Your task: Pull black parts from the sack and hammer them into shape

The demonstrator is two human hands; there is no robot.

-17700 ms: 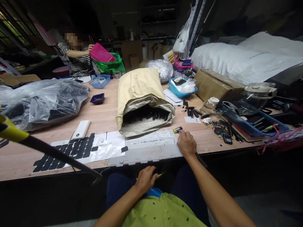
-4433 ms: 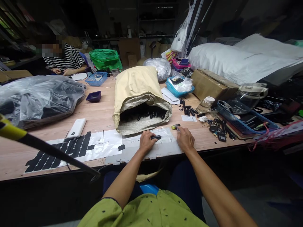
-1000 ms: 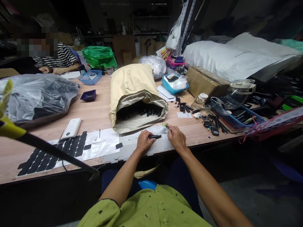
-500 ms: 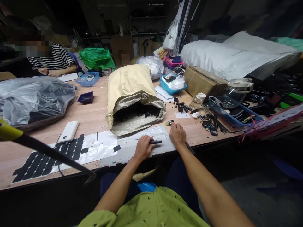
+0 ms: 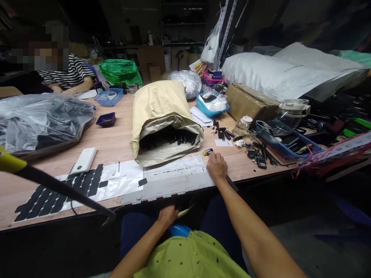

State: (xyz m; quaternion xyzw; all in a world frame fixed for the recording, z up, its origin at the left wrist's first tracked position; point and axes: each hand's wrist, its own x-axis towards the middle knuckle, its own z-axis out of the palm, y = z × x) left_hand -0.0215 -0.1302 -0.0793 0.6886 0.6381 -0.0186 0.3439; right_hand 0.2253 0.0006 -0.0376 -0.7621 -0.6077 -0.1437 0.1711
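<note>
On the table's front edge, my right hand (image 5: 217,166) is closed around a small hammer (image 5: 207,152); its head shows past my fingers and its black handle runs back under my wrist. My left hand (image 5: 168,214) is down below the table edge, above my lap. Its fingers are in shadow, so what they hold, if anything, cannot be seen. A pale strip of bag or sack (image 5: 184,211) lies beside it. Between the hands is a grey board (image 5: 174,181) with clear plastic on it. Behind it, a cream woven sack (image 5: 159,100) gapes toward me with black slim pieces inside.
Left lie a white power bank (image 5: 84,160), a sheet of black patches (image 5: 58,193) and a large plastic bag (image 5: 43,119). A dark lamp-like arm (image 5: 63,187) crosses the near left. Right are black parts (image 5: 223,133), keys (image 5: 255,150) and a blue basket (image 5: 286,139). A co-worker (image 5: 78,73) sits at far left.
My left hand has gone from above the board down below the table edge; the black pen-like piece it held is out of sight. My right hand has stayed in place on the hammer.
</note>
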